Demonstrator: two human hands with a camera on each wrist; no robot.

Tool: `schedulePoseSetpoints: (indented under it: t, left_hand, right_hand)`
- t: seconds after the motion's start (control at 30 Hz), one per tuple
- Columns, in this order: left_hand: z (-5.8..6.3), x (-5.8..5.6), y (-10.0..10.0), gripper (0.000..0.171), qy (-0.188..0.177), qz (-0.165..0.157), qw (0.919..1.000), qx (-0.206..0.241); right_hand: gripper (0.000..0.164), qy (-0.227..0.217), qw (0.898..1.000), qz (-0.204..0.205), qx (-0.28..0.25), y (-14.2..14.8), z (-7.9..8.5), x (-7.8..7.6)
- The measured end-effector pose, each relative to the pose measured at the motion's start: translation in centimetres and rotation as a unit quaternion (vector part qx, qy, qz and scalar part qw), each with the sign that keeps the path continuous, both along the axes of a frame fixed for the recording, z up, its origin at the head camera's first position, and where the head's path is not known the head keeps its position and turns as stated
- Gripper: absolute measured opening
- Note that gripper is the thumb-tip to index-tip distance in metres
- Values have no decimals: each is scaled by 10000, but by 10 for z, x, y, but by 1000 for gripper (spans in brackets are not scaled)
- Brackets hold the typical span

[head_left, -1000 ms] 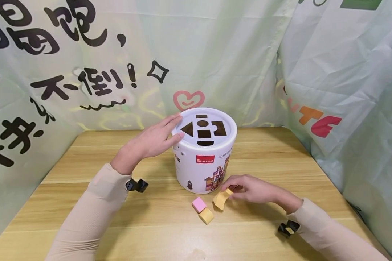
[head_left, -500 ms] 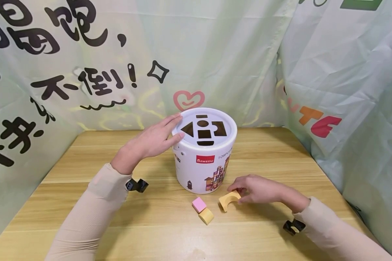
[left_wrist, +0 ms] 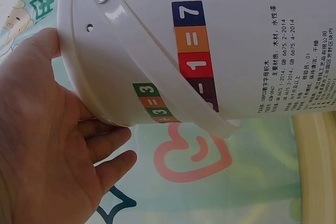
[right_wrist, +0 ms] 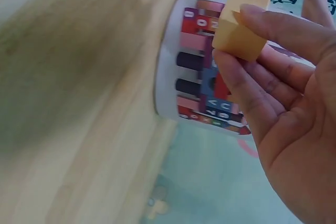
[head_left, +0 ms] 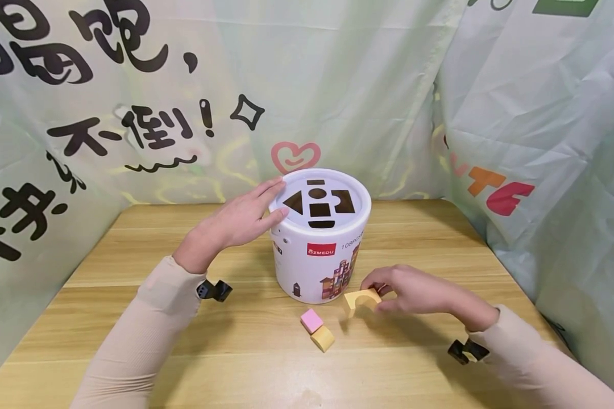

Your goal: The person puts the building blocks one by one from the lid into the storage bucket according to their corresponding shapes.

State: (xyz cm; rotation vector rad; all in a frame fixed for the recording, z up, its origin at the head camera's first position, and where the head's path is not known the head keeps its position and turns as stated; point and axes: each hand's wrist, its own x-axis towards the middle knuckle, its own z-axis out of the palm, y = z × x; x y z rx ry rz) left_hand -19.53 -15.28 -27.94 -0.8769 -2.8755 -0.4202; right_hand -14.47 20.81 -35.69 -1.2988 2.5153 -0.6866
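A white lidded bucket stands upright on the table, its top cut with several shaped holes: triangle, circle, square, arch and slots. My left hand rests on the left side of its rim, fingers along the edge and thumb over the lid; the left wrist view also has this hand beside the bucket wall. With thumb and fingers my right hand pinches one end of a yellow arch block, held above the table right of the bucket's base. In the right wrist view the arch block overlaps the bucket's printed side.
A pink block and a small yellow block with a curved face lie together on the wooden table in front of the bucket. A white handle hangs along the bucket's side. Printed cloth hangs behind.
My right hand has moved right and up with the arch block, turning it until its hollow faces downward. My left hand and the bucket have stayed put.
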Motion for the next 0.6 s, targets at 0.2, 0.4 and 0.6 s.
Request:
schedulePoseSetpoints:
  t: [0.2, 0.4, 0.6]
  left_hand:
    - [0, -1, 0, 72, 12, 0, 10000, 4]
    - [0, -1, 0, 72, -2, -31, 10000, 20]
    - [0, 0, 0, 73, -9, -19, 10000, 11]
  right_hand:
    - [33, 56, 9997, -105, -227, -2, 15, 3]
    - [35, 252, 9980, -83, -575, -3, 33, 7]
    - [37, 552, 9941, 200, -907, -5, 50, 9]
